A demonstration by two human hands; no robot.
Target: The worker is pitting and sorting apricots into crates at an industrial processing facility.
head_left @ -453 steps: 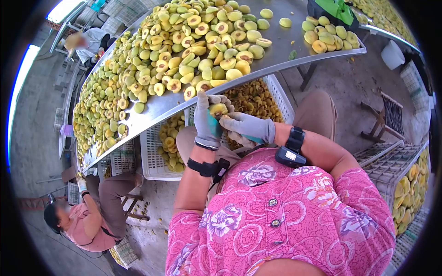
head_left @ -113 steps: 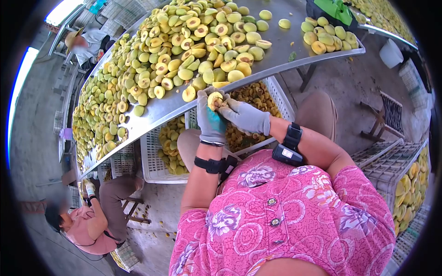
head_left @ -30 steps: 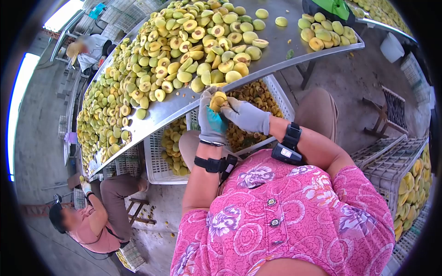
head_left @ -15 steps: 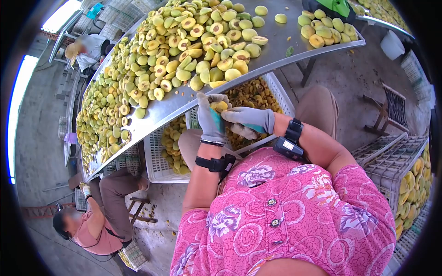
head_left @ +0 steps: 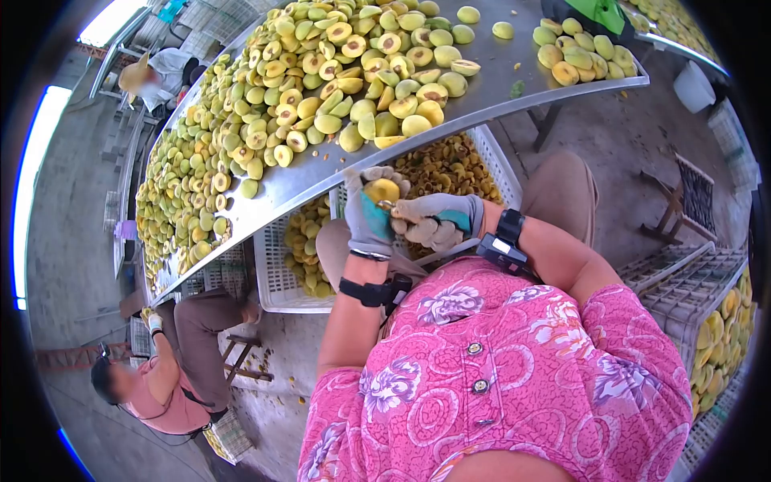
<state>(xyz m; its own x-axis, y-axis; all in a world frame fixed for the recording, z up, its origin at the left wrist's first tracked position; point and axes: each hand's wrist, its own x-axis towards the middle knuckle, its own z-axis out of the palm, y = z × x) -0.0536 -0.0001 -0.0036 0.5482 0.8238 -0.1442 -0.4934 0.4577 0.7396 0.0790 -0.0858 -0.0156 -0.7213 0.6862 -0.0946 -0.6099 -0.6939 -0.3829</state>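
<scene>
My left hand, in a grey and green glove, is wrapped round a yellow fruit piece just below the table's front edge. Close against it on the right is my right hand, also gloved, its fingers pinched at the fruit around something small that I cannot make out. Behind both hands a white crate holds small brownish-yellow pieces. Another white crate with yellow-green fruit stands to the left. Above them, many halved fruits lie heaped on the metal table.
A smaller fruit pile lies at the table's right end. At lower left a person sits by the table; another person is at upper left. A stool, stacked crates and a white bucket are on the right.
The fruit piece in my left hand now shows more fully. My right hand has turned, its fingers curled toward the fruit. The view has shifted slightly.
</scene>
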